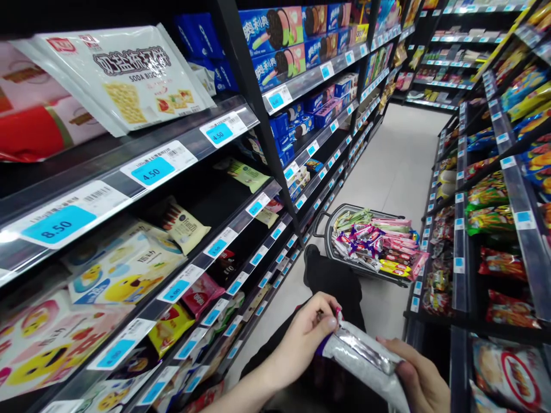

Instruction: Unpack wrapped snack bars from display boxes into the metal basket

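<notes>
A silvery foil snack packet [364, 358] with purple and pink edges is held low in the aisle between both hands. My left hand [307, 332] pinches its upper end, fingers curled. My right hand [419, 378] grips its lower end from the right, thumb on the foil. Ahead on the floor stands a dark shopping basket [327, 229] piled with many colourful snack packets [379, 241]. My dark trouser legs show between the basket and my hands.
Black shelves with blue price tags line both sides of the narrow aisle. On the left are a soda biscuit bag [124, 74], yellow-faced packs [124, 269] and blue cookie boxes [275, 34]. Snack bags [501, 264] fill the right shelves. Pale floor [396, 160] runs ahead.
</notes>
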Demonstrator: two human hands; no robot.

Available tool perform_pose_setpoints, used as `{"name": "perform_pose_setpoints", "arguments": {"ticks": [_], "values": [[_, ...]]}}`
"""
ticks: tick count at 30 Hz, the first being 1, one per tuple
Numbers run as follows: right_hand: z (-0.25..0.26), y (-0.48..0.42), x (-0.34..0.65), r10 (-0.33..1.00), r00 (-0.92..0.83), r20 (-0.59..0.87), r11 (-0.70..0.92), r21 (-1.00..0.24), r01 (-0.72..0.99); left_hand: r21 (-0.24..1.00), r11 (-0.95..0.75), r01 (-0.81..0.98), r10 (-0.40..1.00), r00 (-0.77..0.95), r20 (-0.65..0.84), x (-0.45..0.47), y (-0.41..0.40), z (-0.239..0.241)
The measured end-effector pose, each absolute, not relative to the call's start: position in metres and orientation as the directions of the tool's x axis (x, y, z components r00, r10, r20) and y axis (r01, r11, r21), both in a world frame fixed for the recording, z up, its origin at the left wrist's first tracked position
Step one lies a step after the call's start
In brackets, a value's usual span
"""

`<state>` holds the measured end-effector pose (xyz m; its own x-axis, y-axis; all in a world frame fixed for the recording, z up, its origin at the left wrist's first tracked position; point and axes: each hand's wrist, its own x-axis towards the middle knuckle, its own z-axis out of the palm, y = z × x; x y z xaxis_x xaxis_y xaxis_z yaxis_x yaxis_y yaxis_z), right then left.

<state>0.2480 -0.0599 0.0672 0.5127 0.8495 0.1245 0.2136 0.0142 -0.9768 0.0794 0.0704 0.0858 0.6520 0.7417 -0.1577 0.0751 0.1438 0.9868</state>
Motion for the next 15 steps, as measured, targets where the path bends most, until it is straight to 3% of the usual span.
{"name": "perform_pose_setpoints", "arguments": {"ticks": [2, 4, 6, 8, 11, 15], "values": [[0.055, -0.06, 0.268, 0.882, 0.469, 0.045, -0.077, -0.969, 0.237, 0.979, 0.03, 0.2, 0.801, 0.581, -0.143, 0.071, 0.073, 0.085], [0.037, -0.059, 0.296, 0.838, 0.541, -0.073, -0.201, -0.963, 0.181, 0.894, -0.239, 0.38, 0.814, 0.581, -0.029, 0.056, 0.075, 0.087], [0.013, -0.054, 0.325, 0.715, 0.669, -0.203, -0.314, -0.948, 0.049, 0.706, -0.536, 0.462, 0.674, 0.738, 0.029, 0.042, 0.073, 0.089], [-0.015, -0.042, 0.35, 0.622, 0.739, -0.257, -0.367, -0.93, -0.015, 0.542, -0.732, 0.413, 0.473, 0.88, -0.033, 0.033, 0.067, 0.085], [-0.057, -0.008, 0.372, 0.576, 0.769, -0.277, -0.394, -0.918, -0.035, 0.403, -0.856, 0.324, 0.301, 0.946, -0.122, 0.037, 0.053, 0.063], [-0.105, 0.057, 0.373, 0.604, 0.713, -0.356, -0.466, -0.884, -0.047, 0.283, -0.897, 0.34, 0.313, 0.94, -0.137, 0.053, 0.043, 0.029]]}}
